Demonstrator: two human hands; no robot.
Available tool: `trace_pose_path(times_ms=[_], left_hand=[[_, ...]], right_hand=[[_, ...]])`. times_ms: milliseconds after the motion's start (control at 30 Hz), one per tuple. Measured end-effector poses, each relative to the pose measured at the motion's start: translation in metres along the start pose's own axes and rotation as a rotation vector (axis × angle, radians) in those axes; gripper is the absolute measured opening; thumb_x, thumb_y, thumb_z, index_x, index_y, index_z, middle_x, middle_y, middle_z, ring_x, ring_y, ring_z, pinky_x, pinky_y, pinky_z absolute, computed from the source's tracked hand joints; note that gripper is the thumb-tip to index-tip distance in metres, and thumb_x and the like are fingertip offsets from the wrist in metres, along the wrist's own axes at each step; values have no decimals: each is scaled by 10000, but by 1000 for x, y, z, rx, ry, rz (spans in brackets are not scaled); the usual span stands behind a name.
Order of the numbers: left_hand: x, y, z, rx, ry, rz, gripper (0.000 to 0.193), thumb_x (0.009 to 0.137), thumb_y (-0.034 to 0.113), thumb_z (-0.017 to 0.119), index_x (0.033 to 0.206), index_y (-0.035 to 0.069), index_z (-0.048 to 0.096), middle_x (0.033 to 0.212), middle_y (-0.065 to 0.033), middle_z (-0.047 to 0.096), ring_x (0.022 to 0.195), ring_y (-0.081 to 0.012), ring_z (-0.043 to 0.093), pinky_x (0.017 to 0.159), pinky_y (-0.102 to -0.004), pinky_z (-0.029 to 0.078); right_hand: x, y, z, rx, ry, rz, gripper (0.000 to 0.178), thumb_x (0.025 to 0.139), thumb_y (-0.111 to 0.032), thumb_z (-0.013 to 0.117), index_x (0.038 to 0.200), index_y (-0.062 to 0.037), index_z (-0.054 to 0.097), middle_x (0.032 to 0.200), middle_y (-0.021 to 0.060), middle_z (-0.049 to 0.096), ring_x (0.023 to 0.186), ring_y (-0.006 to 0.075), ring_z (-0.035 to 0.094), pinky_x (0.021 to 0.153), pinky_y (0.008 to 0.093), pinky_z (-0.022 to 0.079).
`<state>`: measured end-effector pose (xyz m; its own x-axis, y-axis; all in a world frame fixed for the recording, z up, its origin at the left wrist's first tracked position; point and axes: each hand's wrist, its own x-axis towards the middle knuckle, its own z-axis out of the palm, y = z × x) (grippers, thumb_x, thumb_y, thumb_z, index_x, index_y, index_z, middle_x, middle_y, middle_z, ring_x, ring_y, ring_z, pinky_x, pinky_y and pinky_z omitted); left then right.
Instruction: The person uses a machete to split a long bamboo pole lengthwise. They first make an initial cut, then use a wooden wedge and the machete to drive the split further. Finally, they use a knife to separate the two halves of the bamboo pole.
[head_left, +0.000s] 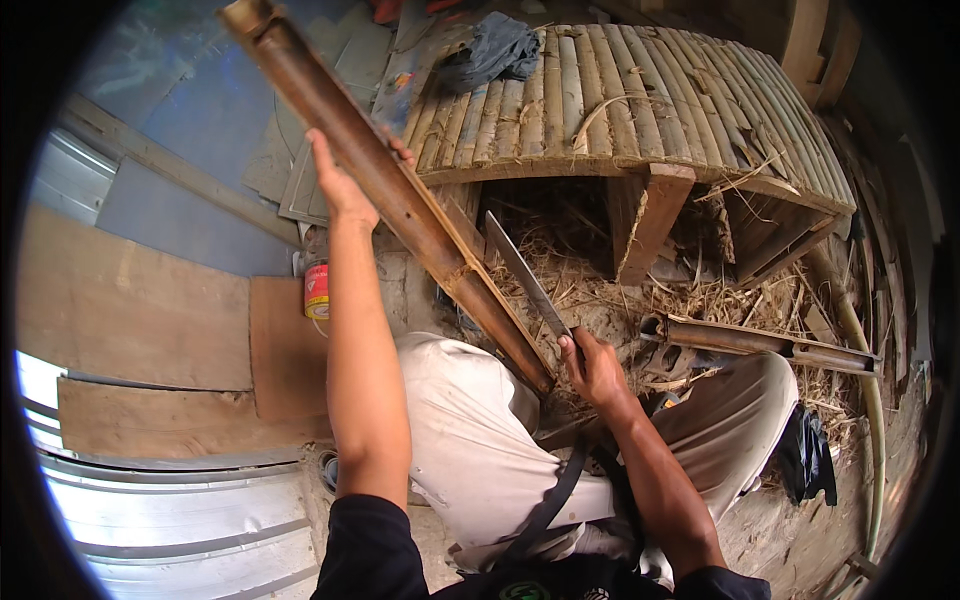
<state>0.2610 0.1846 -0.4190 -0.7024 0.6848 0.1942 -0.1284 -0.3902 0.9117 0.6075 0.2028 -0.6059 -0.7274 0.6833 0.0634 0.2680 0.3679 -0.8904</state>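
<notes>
A long split piece of bamboo (420, 228), its brown hollow side showing, slants from the upper left down to near my knees. My left hand (346, 190) is closed round it toward the upper part, thumb on one edge and fingertips over the other. My right hand (597, 372) grips a machete (527, 280) at its lower end; the handle is mostly hidden in the fist. The blade points up and to the left, apart from the bamboo and to its right.
Ahead stands a low bench of bamboo slats (640, 100) with a dark plastic bag (495, 50) on it. Another split bamboo piece (770, 342) lies at right among shavings (590, 300). A red and yellow can (316, 290) stands left; a black bag (806, 455) lies right.
</notes>
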Motion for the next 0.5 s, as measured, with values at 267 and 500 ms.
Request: trace_pose_path(times_ms=[267, 500], left_hand=[[-5, -4, 22, -8, -185, -13, 953, 842, 874, 235, 1002, 2, 584, 789, -156, 618, 682, -297, 632, 646, -420, 521], [-1, -4, 22, -52, -200, -55, 939, 849, 853, 230, 955, -6, 594, 757, -155, 611, 691, -305, 617, 654, -421, 503]], right_hand=[[4, 21, 13, -192, -109, -24, 265, 1001, -274, 561, 915, -24, 555, 633, 258, 592, 627, 474, 606, 549, 533, 467], [-2, 50, 34, -382, -79, 13, 271, 1005, -266, 561, 883, -25, 539, 590, 244, 564, 583, 475, 585, 508, 511, 434]])
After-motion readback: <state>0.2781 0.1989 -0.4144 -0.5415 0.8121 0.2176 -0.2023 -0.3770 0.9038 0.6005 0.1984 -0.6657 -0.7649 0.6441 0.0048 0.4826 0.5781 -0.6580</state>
